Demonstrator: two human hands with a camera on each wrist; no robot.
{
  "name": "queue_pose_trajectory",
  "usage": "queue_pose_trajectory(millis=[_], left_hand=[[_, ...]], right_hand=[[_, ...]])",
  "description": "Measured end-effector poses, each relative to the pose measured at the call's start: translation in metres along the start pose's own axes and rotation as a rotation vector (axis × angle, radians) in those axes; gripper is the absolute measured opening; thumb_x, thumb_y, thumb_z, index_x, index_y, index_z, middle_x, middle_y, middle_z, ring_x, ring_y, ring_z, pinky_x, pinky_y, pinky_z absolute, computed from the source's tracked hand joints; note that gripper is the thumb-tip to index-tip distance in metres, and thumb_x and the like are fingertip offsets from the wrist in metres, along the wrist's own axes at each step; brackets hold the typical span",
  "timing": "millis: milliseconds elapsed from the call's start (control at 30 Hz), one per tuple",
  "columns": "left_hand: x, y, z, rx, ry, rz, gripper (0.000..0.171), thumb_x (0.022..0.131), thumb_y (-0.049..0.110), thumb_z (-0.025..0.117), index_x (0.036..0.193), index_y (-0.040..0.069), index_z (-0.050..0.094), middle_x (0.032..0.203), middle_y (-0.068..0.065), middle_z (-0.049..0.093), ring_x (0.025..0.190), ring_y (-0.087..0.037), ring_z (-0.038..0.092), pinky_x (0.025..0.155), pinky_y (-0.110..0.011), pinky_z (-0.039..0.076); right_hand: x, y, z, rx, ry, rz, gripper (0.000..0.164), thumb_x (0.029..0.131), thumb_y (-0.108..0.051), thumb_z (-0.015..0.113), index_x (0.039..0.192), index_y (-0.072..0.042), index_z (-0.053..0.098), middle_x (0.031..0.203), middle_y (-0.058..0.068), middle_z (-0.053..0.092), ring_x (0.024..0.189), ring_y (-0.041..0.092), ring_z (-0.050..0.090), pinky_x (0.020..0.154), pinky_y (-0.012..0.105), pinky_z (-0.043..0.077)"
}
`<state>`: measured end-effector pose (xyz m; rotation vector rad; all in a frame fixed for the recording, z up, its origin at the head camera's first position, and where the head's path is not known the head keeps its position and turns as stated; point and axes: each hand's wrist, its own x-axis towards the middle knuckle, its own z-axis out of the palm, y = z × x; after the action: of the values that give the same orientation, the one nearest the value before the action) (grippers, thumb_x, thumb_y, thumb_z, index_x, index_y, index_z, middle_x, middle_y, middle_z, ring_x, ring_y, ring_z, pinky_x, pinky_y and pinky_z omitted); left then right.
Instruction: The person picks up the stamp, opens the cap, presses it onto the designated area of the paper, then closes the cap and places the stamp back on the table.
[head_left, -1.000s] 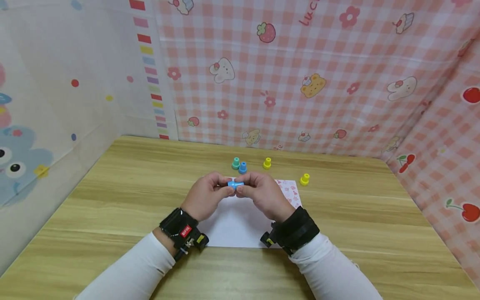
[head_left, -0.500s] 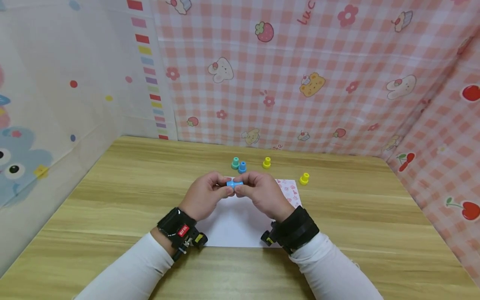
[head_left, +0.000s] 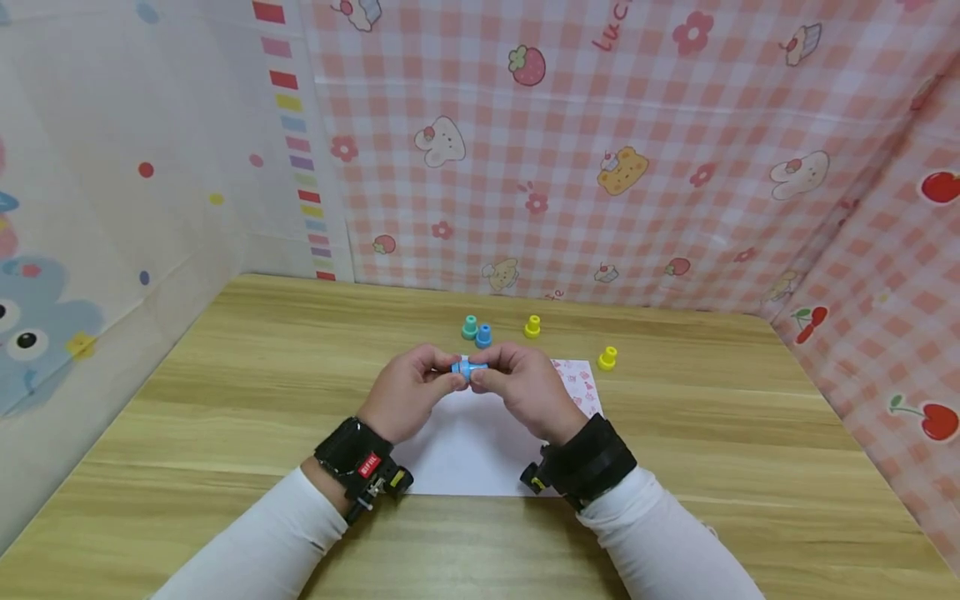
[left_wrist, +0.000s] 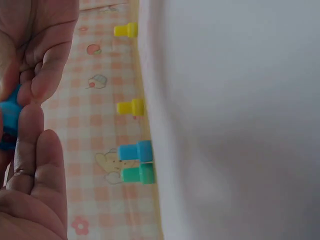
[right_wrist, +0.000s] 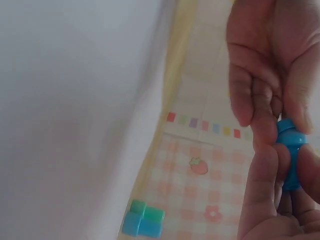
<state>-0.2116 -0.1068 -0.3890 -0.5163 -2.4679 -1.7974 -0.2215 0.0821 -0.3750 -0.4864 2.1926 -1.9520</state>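
I see the left hand (head_left: 405,393) and right hand (head_left: 534,392) both pinching a blue piece (head_left: 470,370), apparently parting or joining it; next, I'd want aligned grips.

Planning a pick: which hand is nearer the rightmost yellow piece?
Right. The right hand is left of the rightmost yellow piece; the left hand lies farther left, beyond the right one.

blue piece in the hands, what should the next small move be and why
Perhaps ease the blue piece gently apart: the left hand and right hand pinch its opposite ends above the white paper, and it seems to be jointed between their grips.
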Motion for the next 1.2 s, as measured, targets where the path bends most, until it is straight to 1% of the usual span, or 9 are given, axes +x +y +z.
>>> queue_pose_trajectory(millis=[100, 200, 300, 367, 433, 567, 767, 933, 1200], left_hand=[[0.001, 0.0, -0.003, 0.027, 0.018, 0.002, 0.011, 0.087, 0.022, 0.068, 0.094, 0.013, 0.065, 0.094, 0.001, 0.068, 0.082, -0.009, 0.062, 0.077, -0.04, 0.053], [0.003, -0.001, -0.006, 0.02, 0.047, -0.037, 0.012, 0.087, 0.023, 0.069, 0.093, 0.013, 0.065, 0.097, 0.0, 0.068, 0.082, -0.008, 0.063, 0.081, -0.041, 0.052], [0.003, -0.002, -0.008, 0.029, 0.064, -0.069, 0.013, 0.087, 0.024, 0.069, 0.093, 0.014, 0.064, 0.102, -0.001, 0.067, 0.083, -0.007, 0.062, 0.084, -0.041, 0.051], [0.004, -0.003, -0.009, 0.046, 0.072, -0.083, 0.013, 0.087, 0.025, 0.069, 0.094, 0.016, 0.064, 0.101, 0.001, 0.067, 0.082, -0.007, 0.062, 0.084, -0.041, 0.051], [0.004, -0.003, -0.009, 0.064, 0.077, -0.089, 0.015, 0.087, 0.026, 0.069, 0.096, 0.017, 0.064, 0.098, 0.002, 0.067, 0.081, -0.007, 0.062, 0.082, -0.041, 0.051], [0.004, -0.004, -0.01, 0.093, 0.087, -0.106, 0.016, 0.087, 0.028, 0.068, 0.099, 0.018, 0.063, 0.09, 0.006, 0.067, 0.079, -0.007, 0.061, 0.078, -0.04, 0.052], [0.004, -0.005, -0.01, 0.074, 0.088, -0.117, 0.017, 0.087, 0.027, 0.068, 0.101, 0.018, 0.063, 0.089, 0.005, 0.067, 0.08, -0.009, 0.062, 0.076, -0.04, 0.051], [0.004, -0.006, -0.009, 0.07, 0.091, -0.112, 0.017, 0.087, 0.027, 0.068, 0.101, 0.018, 0.063, 0.089, 0.006, 0.067, 0.079, -0.007, 0.062, 0.076, -0.04, 0.052], [0.004, -0.006, -0.01, 0.058, 0.081, -0.108, 0.018, 0.087, 0.027, 0.068, 0.102, 0.018, 0.063, 0.089, 0.006, 0.067, 0.08, -0.009, 0.062, 0.073, -0.039, 0.051]], right_hand=[[0.002, 0.0, -0.006, -0.036, 0.056, 0.017, 0.016, 0.089, -0.012, 0.065, 0.103, -0.004, 0.066, 0.098, 0.013, 0.065, 0.088, 0.026, 0.061, 0.084, 0.039, 0.051], [0.003, -0.003, -0.017, -0.094, 0.146, 0.061, 0.015, 0.091, -0.017, 0.064, 0.103, -0.01, 0.066, 0.097, 0.011, 0.063, 0.086, 0.024, 0.06, 0.085, 0.043, 0.05], [0.004, -0.005, -0.027, -0.235, 0.225, 0.076, 0.013, 0.092, -0.019, 0.061, 0.104, -0.016, 0.066, 0.097, 0.007, 0.063, 0.085, 0.023, 0.058, 0.078, 0.041, 0.052], [0.006, -0.006, -0.033, -0.376, 0.238, 0.067, 0.013, 0.093, -0.019, 0.06, 0.105, -0.019, 0.066, 0.096, 0.004, 0.063, 0.083, 0.021, 0.058, 0.073, 0.037, 0.052], [0.01, -0.005, -0.037, -0.515, 0.211, 0.064, 0.015, 0.093, -0.019, 0.059, 0.107, -0.019, 0.066, 0.096, 0.001, 0.063, 0.081, 0.02, 0.056, 0.07, 0.034, 0.052], [0.022, -0.002, -0.04, -0.75, 0.093, 0.078, 0.02, 0.091, -0.019, 0.063, 0.111, -0.016, 0.064, 0.094, -0.002, 0.062, 0.079, 0.016, 0.055, 0.072, 0.032, 0.053], [0.04, 0.008, -0.039, -0.962, -0.003, 0.043, 0.01, 0.088, -0.019, 0.067, 0.097, -0.015, 0.068, 0.085, -0.004, 0.062, 0.073, 0.014, 0.054, 0.07, 0.029, 0.051], [0.05, 0.015, -0.038, -1.052, -0.048, 0.001, 0.01, 0.086, -0.017, 0.069, 0.095, -0.015, 0.072, 0.085, -0.007, 0.064, 0.073, 0.009, 0.054, 0.071, 0.029, 0.051], [0.053, 0.018, -0.037, -1.042, -0.081, 0.055, 0.012, 0.085, -0.015, 0.07, 0.096, -0.015, 0.073, 0.086, -0.006, 0.063, 0.073, 0.013, 0.054, 0.071, 0.029, 0.051]])
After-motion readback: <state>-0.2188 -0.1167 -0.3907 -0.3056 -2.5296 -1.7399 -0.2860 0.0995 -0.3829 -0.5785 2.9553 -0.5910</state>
